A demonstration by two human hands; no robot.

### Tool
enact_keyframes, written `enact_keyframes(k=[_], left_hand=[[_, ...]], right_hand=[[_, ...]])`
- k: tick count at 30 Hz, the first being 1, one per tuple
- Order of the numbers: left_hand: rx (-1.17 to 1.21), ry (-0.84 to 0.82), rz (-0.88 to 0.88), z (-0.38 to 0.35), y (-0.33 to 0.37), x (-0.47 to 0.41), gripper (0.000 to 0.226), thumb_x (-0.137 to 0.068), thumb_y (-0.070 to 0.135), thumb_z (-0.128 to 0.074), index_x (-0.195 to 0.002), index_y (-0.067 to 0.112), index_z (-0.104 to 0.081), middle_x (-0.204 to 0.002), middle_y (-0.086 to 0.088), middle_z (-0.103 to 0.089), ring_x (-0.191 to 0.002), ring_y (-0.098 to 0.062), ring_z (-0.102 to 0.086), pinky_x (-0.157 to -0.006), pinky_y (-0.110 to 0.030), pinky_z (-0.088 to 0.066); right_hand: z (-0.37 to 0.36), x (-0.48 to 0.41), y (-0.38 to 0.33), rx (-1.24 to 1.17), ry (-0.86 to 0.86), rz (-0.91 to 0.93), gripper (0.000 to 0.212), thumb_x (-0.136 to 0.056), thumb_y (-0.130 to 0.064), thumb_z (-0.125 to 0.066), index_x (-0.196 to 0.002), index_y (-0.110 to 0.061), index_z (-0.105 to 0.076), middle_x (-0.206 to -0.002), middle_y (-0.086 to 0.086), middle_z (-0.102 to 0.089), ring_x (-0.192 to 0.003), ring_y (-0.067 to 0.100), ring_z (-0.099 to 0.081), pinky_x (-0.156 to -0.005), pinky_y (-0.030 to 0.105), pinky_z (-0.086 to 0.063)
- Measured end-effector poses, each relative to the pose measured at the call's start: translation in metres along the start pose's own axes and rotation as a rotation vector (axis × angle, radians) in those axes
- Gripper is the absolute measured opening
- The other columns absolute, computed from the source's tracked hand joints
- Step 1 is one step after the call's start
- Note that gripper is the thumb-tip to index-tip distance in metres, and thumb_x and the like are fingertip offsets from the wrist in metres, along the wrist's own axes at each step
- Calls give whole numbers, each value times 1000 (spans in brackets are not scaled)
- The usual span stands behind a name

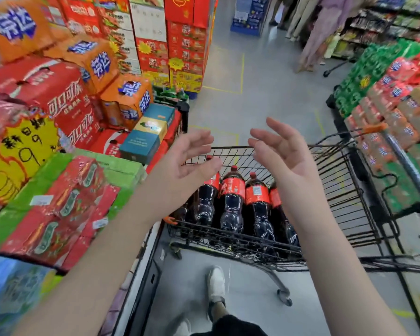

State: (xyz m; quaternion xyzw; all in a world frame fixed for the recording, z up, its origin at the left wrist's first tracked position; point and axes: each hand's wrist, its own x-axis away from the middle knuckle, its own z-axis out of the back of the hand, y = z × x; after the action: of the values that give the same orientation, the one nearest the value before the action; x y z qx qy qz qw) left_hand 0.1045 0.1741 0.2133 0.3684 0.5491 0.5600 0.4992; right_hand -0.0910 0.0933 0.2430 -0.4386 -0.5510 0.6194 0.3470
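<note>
Below you, in the middle of the shop aisle, stands a black wire shopping cart [337, 190]. The cola bottles [232, 202] are inside it, side by side along the wall nearest to you. Each bottle has a red cap and a red label, but the writing on the labels is too small to read. On your left, the red cartons [66, 105] show the white characters 可口可乐. The orange cartons [100, 61] above and beside them show 芬达 in blue and white. A yellow price sign [17, 151] lower on the left has black handwriting with a large "9."; the rest is not clear. The packs on your right are blurred and cannot be read.

Your left hand [189, 161] is wide open and holds nothing, with the fingers spread and a little bent and the palm turned to the right. Your right hand [284, 154] is open too, its palm facing the other palm and its fingers fanned loosely upward, and it grips nothing. Both hands hover above the cart and over the bottles, apart from them and from each other. Your bare forearms reach forward from the lower corners, and the right one covers part of one bottle. Near the cart you see your white shoe [216, 284] on the grey floor.
</note>
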Motion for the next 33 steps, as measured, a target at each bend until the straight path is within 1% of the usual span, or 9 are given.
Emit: enact_keyframes(k=[6, 8, 11, 18, 21, 26, 29, 30, 33], left_hand=[[-57, 89, 60, -6, -13, -36, 70, -84, 46, -67, -150, 28, -49, -143, 18, -60, -130, 9, -56, -93, -5, -47], [-69, 112, 85, -10, -20, -55, 70, -85, 47, -67, -150, 28, -49, -144, 18, -60, -130, 8, -56, -96, -6, -48], [-85, 130, 138, -17, -38, -87, 65, -91, 50, -76, -147, 29, -50, -144, 17, -60, -129, 6, -58, -99, -11, -49], [-85, 200, 333, -39, -94, -128, 69, -80, 56, -74, -141, 37, -49, -138, 22, -58, -120, 13, -59, -94, -12, -46], [-101, 218, 447, -42, -116, -133, 78, -83, 59, -76, -148, 30, -46, -143, 17, -55, -124, 11, -56, -103, -17, -45], [-142, 217, 622, -40, -150, -137, 75, -89, 55, -72, -152, 30, -42, -144, 15, -53, -129, 0, -54, -110, -28, -42], [-145, 214, 681, -37, -164, -136, 86, -82, 63, -72, -154, 28, -41, -142, 15, -54, -130, -1, -55, -116, -35, -44], [-144, 207, 694, -35, -168, -136, 86, -82, 62, -73, -154, 27, -41, -142, 16, -53, -128, 2, -55, -114, -34, -46], [-146, 185, 728, -32, -174, -139, 69, -92, 50, -73, -150, 30, -42, -141, 19, -51, -120, 14, -52, -95, -14, -43]], right_hand=[[5, -50, 32, 2, -80, -60, 48, -101, -13, -67, -146, -21, -54, -133, -1, -71, -121, 6, -68, -91, 15, -52], [12, -69, 42, 10, -105, -83, 47, -101, -15, -67, -145, -24, -54, -132, -4, -71, -118, 1, -67, -84, 11, -51], [26, -98, 61, 33, -139, -123, 47, -101, -18, -68, -145, -25, -55, -133, -5, -71, -121, 2, -67, -87, 11, -51], [44, -165, 119, 99, -208, -297, 47, -99, -34, -72, -143, -33, -55, -128, -15, -72, -121, 2, -67, -110, 33, -50], [38, -189, 149, 138, -242, -406, 48, -98, -43, -72, -142, -36, -55, -124, -19, -71, -122, 8, -66, -111, 39, -50], [18, -227, 209, 191, -280, -570, 87, -69, -75, -73, -142, -33, -54, -134, -8, -66, -125, 13, -64, -113, 47, -49], [2, -246, 245, 266, -279, -676, 89, -72, -76, -73, -144, -28, -52, -137, -2, -64, -121, 15, -64, -109, 45, -51], [-4, -251, 254, 303, -289, -713, 85, -79, -72, -72, -147, -26, -50, -139, 0, -63, -120, 16, -62, -104, 41, -51], [-23, -266, 280, 399, -287, -828, 82, -91, -61, -70, -155, -18, -42, -148, 7, -55, -128, 26, -54, -97, 35, -40]])
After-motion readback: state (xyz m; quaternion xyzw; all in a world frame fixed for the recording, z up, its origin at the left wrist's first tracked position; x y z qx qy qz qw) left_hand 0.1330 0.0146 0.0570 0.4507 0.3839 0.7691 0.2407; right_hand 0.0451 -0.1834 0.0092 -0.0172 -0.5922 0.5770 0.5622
